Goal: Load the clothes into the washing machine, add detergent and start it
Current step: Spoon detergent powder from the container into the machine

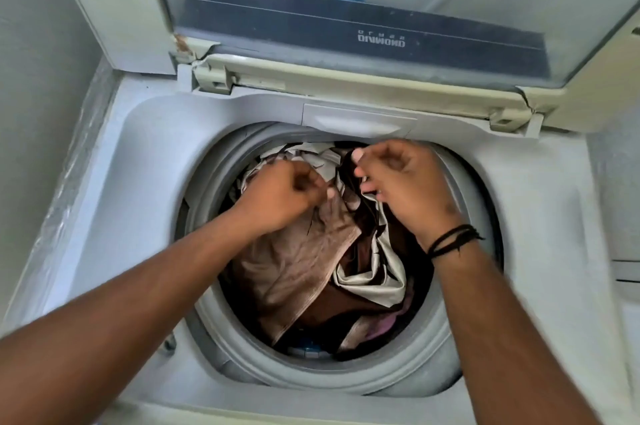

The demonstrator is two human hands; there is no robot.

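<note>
Head view: top-loading washing machine [149, 161] is sitting with its lid [346, 2] standing open, tilted up toward the back, transparent panel with a dark band and mirrored lettering showing. Round drum opening [207, 289] with its grey ring is taking up the middle of the frame. Clothes [298, 262] are lying inside the drum, piled up near the rim: a tan-brown crumpled piece on the left, a pale grey-silver piece folding down the right, dark brown fabric between and under them, a bit of pink near the lower right. Something blue is peeking out at the bottom edge of the pile, can't tell what it is.

Both arms are reaching in from the bottom of the frame over the drum. Left hand [280, 196] is sitting over the upper middle of the pile, fingers curling down into the fabric, grip closing on the clothes where the tan and pale pieces meet. Right hand [401, 182] is just beside it to the right, fingers curling, grip pinching the edge of the pale and dark fabric near the back of the drum. The two hands are near each other, not touching. Dark cord bracelet [450, 239] is wrapping the right wrist. Hands are slightly motion-blurred.

A shallow recessed panel [356, 121] is sitting at the back rim of the opening, just behind the hands. Grey wall [38, 44] is standing to the left of the machine.
</note>
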